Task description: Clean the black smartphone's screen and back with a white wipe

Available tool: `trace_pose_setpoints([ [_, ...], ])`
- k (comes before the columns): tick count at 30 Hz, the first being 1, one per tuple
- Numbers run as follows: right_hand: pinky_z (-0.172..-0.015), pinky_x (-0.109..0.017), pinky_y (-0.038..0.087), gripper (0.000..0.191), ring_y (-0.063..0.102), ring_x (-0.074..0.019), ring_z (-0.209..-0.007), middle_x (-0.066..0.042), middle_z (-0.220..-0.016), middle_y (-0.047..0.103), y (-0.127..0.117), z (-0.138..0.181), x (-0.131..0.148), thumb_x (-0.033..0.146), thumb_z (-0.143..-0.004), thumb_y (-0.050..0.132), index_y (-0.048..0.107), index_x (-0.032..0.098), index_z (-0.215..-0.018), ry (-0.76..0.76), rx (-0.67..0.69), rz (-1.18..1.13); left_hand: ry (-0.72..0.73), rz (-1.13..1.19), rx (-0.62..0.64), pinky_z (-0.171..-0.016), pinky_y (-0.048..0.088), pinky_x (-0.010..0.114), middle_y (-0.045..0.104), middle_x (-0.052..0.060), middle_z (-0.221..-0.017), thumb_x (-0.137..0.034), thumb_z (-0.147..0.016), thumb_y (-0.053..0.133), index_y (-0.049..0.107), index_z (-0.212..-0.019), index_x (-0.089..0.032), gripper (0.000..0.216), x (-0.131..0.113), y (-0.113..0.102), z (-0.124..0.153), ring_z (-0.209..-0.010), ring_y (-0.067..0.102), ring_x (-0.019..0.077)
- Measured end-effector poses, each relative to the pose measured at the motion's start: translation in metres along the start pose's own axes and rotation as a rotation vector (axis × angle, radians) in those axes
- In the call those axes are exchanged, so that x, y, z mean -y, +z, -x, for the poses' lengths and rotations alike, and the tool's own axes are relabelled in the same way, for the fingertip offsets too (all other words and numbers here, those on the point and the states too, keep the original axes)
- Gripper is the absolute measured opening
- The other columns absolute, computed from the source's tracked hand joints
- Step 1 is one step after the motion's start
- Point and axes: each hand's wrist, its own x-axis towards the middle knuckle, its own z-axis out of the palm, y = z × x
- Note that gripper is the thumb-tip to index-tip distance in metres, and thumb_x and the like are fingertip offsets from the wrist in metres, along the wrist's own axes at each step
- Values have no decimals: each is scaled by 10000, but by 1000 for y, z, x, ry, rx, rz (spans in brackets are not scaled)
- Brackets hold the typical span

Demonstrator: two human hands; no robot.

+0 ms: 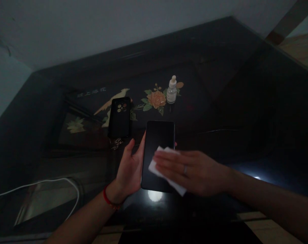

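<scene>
My left hand cradles a black smartphone from below, screen up, above the dark table. My right hand lies flat across the lower part of the screen, fingers together, pressing a folded white cloth against the glass. A ring shows on one finger of that hand, and a red string bracelet circles the left wrist.
A black phone case lies back side up to the left of the phone. A small clear dropper bottle stands behind, on the painted flower of the glossy black table. A white cable curves at the left.
</scene>
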Motion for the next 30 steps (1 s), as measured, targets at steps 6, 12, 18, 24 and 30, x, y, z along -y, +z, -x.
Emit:
trace_pose_setpoints([
  [6, -1029, -357, 462, 337, 503, -250, -1248, -172, -1259, 600, -1, 0, -2, 122, -946, 381, 588, 1, -1182, -22, -24, 5, 17, -20, 28, -1055, 254, 483, 587, 89, -1293, -575, -900, 287, 93, -1486, -351, 656, -3, 0, 0, -1186, 547, 281],
  [12, -1037, -353, 457, 314, 507, -231, -1246, -157, -1235, 622, -5, 0, 0, 124, -941, 402, 608, 21, -1154, -34, -66, 4, 43, 2, 8, -1061, 249, 491, 503, 73, -1392, -551, -902, 297, 136, -1476, -365, 625, -5, 0, -1, -1229, 506, 291],
  [18, -1032, -365, 463, 329, 485, -242, -1265, -183, -1244, 609, -7, 2, -4, 115, -946, 380, 593, -1, -1168, 6, -89, -6, 15, -42, 67, -1031, 276, 528, 569, 94, -1315, -562, -908, 263, 109, -1478, -371, 621, -6, 1, 0, -1160, 562, 301],
  [24, -1021, -350, 472, 317, 510, -233, -1244, -161, -1217, 633, -6, 0, -1, 148, -947, 405, 624, 25, -1139, -34, -82, -18, 23, -19, 8, -1038, 279, 519, 510, 69, -1387, -539, -903, 306, 140, -1471, -387, 611, -6, 0, 0, -1192, 535, 309],
  [30, -1026, -347, 468, 313, 509, -238, -1244, -166, -1215, 633, -4, 0, -2, 126, -930, 412, 619, 10, -1134, -69, -101, -15, 10, -45, 82, -973, 355, 527, 614, 114, -1247, -539, -912, 285, 105, -1480, -348, 625, -5, 1, 1, -1113, 595, 318],
])
